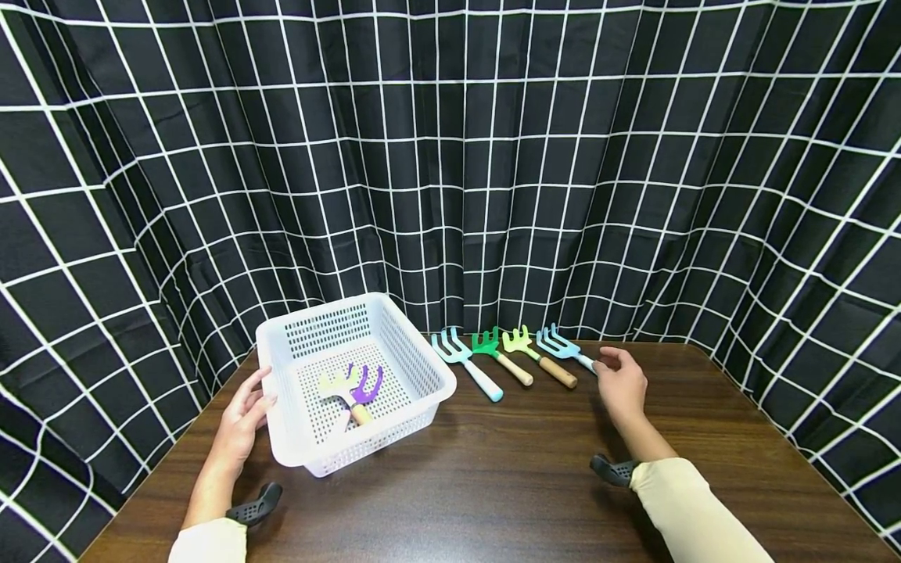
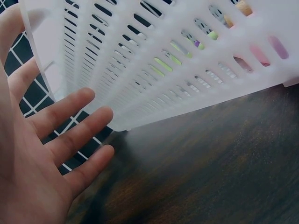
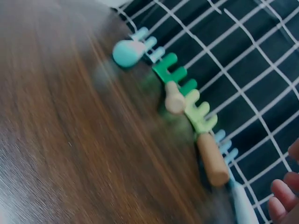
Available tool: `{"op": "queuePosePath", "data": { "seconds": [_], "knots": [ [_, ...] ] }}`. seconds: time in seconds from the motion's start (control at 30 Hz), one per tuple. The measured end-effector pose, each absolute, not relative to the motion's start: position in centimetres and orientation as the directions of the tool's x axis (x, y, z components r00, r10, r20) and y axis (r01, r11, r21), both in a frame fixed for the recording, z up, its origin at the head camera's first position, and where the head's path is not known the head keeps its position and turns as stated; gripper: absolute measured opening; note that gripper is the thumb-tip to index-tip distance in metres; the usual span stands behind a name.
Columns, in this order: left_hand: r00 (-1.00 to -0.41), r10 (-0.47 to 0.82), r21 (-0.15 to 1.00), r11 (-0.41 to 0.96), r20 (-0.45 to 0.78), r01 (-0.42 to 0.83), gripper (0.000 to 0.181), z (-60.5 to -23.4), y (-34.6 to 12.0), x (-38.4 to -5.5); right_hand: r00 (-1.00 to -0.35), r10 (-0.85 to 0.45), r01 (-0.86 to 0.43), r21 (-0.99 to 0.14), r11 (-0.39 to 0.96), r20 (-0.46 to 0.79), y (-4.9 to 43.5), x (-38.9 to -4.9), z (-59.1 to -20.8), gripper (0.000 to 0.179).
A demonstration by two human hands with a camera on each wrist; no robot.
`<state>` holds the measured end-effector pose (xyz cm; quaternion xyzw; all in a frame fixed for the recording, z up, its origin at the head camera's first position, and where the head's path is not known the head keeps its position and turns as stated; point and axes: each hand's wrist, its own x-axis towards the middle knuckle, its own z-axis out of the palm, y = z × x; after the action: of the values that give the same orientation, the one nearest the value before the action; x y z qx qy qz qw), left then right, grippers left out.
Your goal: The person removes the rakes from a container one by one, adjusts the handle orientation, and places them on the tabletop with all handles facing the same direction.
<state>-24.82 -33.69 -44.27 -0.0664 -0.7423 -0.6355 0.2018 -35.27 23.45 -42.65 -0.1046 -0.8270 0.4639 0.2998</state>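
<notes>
My left hand (image 1: 239, 426) touches the left rim of a white plastic basket (image 1: 422, 356), thumb and fingertips at the edge; in the left wrist view its fingers (image 2: 74, 147) are spread beside the slotted wall. Inside the basket lie a pale yellow hand fork (image 1: 338, 385) and a purple hand fork (image 1: 367, 387). At the right, my right hand (image 1: 622, 387) is by the handle end of a blue hand fork (image 1: 559, 344), its fingers loosely bent and holding nothing. Left of that fork lie a lime hand fork (image 1: 538, 360), a green one (image 1: 501, 358) and a light-blue one (image 1: 468, 366).
The forks lie in a row along the back of a dark wooden table (image 1: 521, 477), tines toward a black curtain (image 1: 493, 172) with a white grid. This curtain surrounds the table's back and sides.
</notes>
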Motion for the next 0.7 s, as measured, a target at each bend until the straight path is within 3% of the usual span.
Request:
{"op": "queuePosePath", "data": {
  "seconds": [0.47, 0.7],
  "knots": [
    [-0.919, -0.158, 0.921, 0.211, 0.362, 0.327, 0.051, -44.2, -33.8, -24.9, -0.854, 0.313, -0.219, -0.833, 0.508, 0.416, 19.4, -33.9, -41.8, 0.024],
    [-0.918, -0.158, 0.922, 0.207, 0.363, 0.329, 0.05, -44.1, -33.7, -24.8, -0.897, 0.222, -0.272, -0.875, 0.402, 0.381, 17.0, -32.6, -41.0, 0.024]
  ]
}}
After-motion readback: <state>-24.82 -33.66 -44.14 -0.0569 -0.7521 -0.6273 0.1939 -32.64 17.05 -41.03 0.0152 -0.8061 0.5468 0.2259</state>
